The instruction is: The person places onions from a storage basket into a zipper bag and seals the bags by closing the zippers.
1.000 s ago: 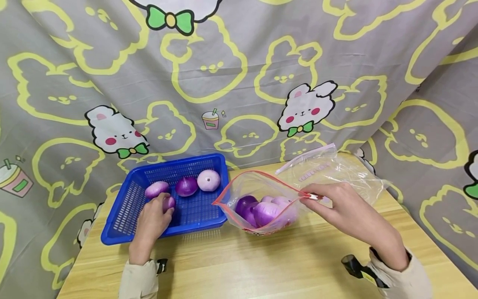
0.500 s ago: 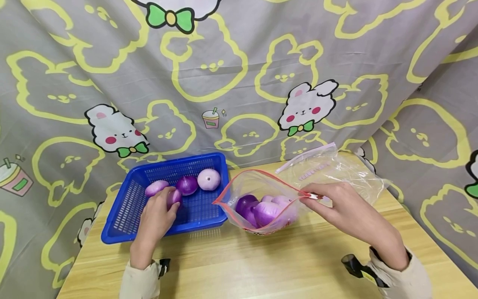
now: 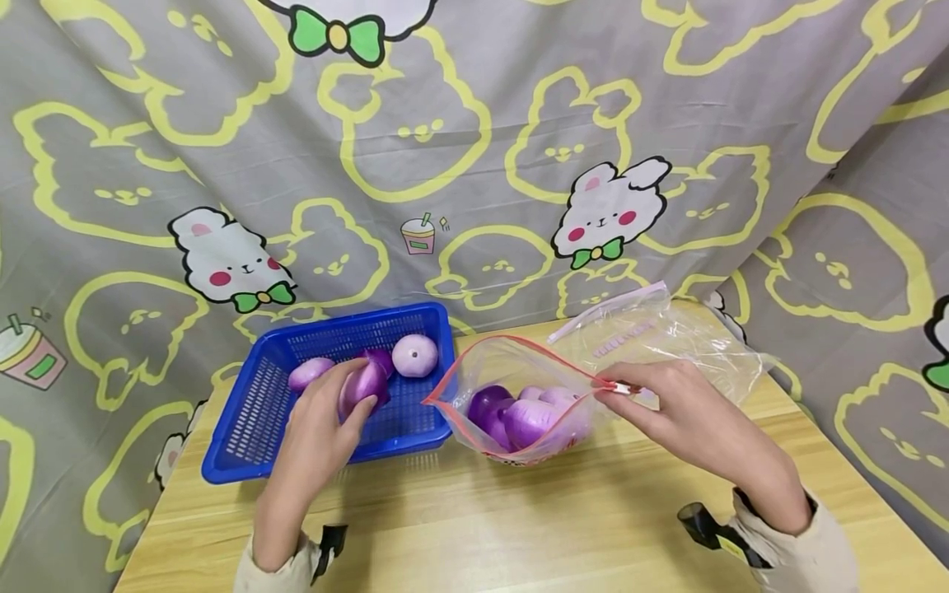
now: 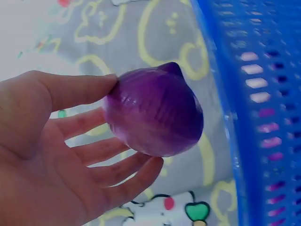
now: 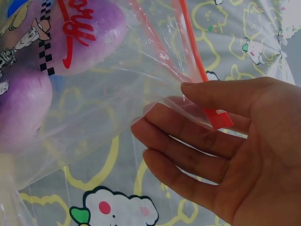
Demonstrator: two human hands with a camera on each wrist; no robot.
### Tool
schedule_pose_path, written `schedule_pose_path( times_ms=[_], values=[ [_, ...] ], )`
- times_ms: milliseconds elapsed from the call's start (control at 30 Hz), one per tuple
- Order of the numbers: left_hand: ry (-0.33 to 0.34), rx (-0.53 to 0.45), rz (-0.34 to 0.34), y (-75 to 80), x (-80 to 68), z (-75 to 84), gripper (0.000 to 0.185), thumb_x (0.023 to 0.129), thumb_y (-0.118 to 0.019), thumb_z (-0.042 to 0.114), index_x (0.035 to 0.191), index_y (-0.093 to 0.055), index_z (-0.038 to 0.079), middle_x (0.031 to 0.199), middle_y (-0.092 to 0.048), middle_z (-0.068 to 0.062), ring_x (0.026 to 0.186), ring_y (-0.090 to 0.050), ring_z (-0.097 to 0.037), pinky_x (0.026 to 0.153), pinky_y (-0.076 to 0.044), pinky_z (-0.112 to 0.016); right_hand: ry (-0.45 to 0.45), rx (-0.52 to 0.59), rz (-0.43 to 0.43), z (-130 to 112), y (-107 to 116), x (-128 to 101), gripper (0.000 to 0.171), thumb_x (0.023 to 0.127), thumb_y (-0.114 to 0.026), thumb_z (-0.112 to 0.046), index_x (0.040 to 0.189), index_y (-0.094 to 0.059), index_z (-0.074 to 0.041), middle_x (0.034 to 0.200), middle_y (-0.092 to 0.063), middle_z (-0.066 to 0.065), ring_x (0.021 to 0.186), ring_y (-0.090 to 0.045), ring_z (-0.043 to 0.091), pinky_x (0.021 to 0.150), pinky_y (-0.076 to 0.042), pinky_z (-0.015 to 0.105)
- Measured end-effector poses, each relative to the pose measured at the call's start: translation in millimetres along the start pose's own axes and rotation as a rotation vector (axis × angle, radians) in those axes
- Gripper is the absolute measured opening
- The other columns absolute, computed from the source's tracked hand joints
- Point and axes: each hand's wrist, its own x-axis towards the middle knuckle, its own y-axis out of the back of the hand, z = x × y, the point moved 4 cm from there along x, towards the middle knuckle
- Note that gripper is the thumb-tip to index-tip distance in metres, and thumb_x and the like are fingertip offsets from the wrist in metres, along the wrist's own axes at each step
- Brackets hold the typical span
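My left hand holds a purple onion above the blue basket, thumb on one side and fingers on the other. The left wrist view shows that onion whole, with its pointed tip up. Other onions lie in the basket: a pale one, one at the left and a dark one partly hidden behind the held one. With thumb and fingers my right hand pinches the red-edged corner of a clear zip bag. Its mouth gapes, and several onions sit inside.
A second clear plastic bag with a pale zip strip lies flat behind my right hand. The wooden table meets a patterned grey curtain at the back. The basket's right wall stands close to the zip bag.
My left hand has lifted the onion off the basket's floor and moved it to the right and up. The right hand and the zip bag have stayed in place.
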Motion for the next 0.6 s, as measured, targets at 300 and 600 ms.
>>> schedule_pose_path(
  times_ms=[300, 600],
  values=[
    [-0.098, -0.111, 0.138, 16.9, -1.0, 30.6, 0.053, 0.087, -0.076, 0.009, 0.137, -0.058, 0.012, 0.136, -0.061, -0.007, 0.121, -0.059, -0.028, 0.097, -0.050, -0.046, -0.003, 0.012, -0.004, 0.2, -0.4, 0.1, 0.008, 0.094, -0.069, -0.019, 0.099, -0.074, -0.025, 0.090, -0.070, -0.016, 0.082, -0.062, -0.001, 0.069, -0.052, 0.027],
    [-0.232, -0.316, 0.270, 30.8, -9.4, 63.5, 0.062, 0.083, -0.077, 0.000, 0.141, -0.055, 0.008, 0.141, -0.057, -0.007, 0.121, -0.059, -0.021, 0.098, -0.046, -0.018, 0.008, 0.001, 0.002, -0.3, -1.1, 0.6, 0.014, 0.090, -0.074, -0.014, 0.098, -0.074, -0.025, 0.091, -0.068, -0.020, 0.082, -0.061, -0.001, 0.070, -0.052, 0.028]
  ],
)
